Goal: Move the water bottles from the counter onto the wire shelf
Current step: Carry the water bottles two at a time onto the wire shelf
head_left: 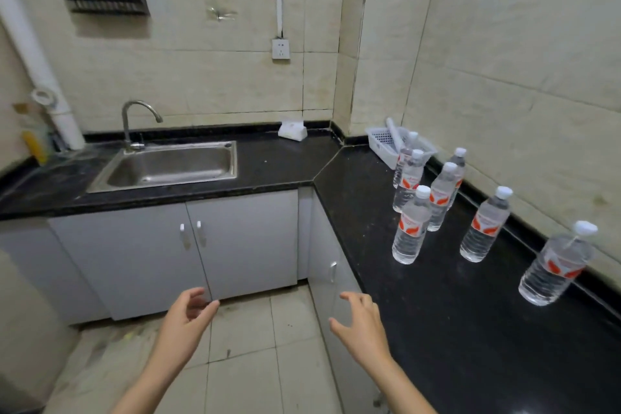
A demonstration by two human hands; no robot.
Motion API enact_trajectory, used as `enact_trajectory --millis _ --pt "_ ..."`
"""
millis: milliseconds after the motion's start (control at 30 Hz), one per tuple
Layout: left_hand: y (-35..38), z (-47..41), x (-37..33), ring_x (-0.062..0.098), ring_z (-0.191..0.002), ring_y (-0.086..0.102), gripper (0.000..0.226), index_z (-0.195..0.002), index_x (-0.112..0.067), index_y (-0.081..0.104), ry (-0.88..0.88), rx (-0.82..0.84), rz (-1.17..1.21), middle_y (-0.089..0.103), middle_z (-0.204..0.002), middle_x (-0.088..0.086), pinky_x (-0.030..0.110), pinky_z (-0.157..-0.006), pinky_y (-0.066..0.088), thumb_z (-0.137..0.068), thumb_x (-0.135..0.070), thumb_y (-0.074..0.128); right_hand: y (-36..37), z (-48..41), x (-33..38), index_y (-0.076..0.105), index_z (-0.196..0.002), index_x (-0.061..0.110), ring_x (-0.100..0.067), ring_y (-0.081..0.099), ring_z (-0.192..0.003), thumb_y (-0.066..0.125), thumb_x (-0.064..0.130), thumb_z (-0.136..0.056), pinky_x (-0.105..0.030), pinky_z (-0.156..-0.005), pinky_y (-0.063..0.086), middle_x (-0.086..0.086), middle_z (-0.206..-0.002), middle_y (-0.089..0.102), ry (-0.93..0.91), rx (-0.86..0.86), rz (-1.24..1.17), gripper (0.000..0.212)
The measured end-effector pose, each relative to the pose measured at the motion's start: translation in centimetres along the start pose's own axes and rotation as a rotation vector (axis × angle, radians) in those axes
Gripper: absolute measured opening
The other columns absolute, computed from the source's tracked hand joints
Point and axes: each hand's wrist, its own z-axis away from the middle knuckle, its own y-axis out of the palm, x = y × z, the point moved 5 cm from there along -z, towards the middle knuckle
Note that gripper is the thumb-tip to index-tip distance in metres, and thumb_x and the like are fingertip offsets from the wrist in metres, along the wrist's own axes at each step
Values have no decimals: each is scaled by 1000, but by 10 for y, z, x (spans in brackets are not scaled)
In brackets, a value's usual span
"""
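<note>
Task looks barely started or mid-batch, can't tell which: seven water bottles stand upright on the black counter (453, 329), right-hand run, and the wire shelf is not in view at all, so nothing can be confirmed as placed. Bottle layout: a tight cluster toward the back corner of the counter near the white plastic basket (381, 141), with the rearmost bottle (405, 153) just in front of the basket, another (410, 178) overlapping it, a third (458, 166) close to the back wall edge, a fourth (443, 200) beside it; the front cluster bottle (410, 228) stands nearest the counter's front edge. Two more stand apart along the wall side: a mid bottle (485, 228) and the closest, largest-looking bottle (554, 269) toward the near end of the counter. All capped, white caps, red-orange labels, all look full. Left hand (186, 316) is over the floor in front of the cabinet doors, fingers loosely curled and spread, thumb apart, holding nothing, touching nothing. Right hand (361, 323) is just off the counter's front edge, palm down, fingers half open in a reaching shape, empty, no contact with the counter or any bottle. Judgement: both hands free, so a pick comes next; the front cluster bottle is the nearest reach for the right hand. Everything visible remains to be moved. Sink (168, 165) and faucet on the other counter run, no bottles there
</note>
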Motion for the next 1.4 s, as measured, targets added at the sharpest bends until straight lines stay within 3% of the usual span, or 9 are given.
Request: enact_trajectory --millis 100,267,533,733,1100,1200,1400 --pt "4 -40 13 32 -96 55 35 -115 2 54 -40 -6 -7 58 -104 17 32 -80 36 -83 -7 63 8 -42 6 38 -133 21 -19 34 -126 57 31 -86 -25 -96 35 -3 -134 38 3 15 1 52" --pt "14 -136 19 25 -95 51 35 -117 1 52 -39 1 5 58 -112 19 31 -82 37 -85 -12 60 16 -122 24 42 -130 21 -20 36 -124 59 30 -84 -28 -98 36 -5 -132 40 22 -24 -4 50" --pt "68 -289 -13 20 -93 48 38 -120 2 50 14 155 53 55 -109 14 30 -80 36 -86 -13 58 3 -237 49 41 -131 21 -20 35 -124 60 30 -84 -27 -96 34 -5 -134 39 154 -133 17 51" --pt "147 -342 -25 21 -93 49 37 -120 2 50 10 338 32 53 -110 12 27 -80 35 -87 -12 58 -4 -274 23 33 -137 18 -25 36 -128 63 25 -83 -30 -101 33 -9 -139 35 312 -193 -53 62" --pt "340 -415 -109 15 -82 50 33 -116 -5 53 73 629 -4 53 -100 8 25 -75 39 -86 -15 60 -86 -365 -86 31 -138 7 -33 40 -127 72 15 -75 -41 -106 33 -20 -137 42 577 -699 -396 76" --pt "376 -438 -137 12 -79 49 33 -117 -7 53 128 652 -43 52 -100 7 22 -67 39 -86 -17 60 -98 -390 -98 28 -139 11 -34 44 -125 75 14 -72 -43 -105 36 -19 -134 44 604 -793 -503 81" --pt "447 -450 -148 17 -87 53 40 -122 -8 51 114 789 -129 53 -103 6 29 -75 41 -85 -20 61 -110 -403 -121 19 -144 11 -28 27 -137 76 17 -71 -40 -112 25 -16 -149 28 705 -858 -538 93"
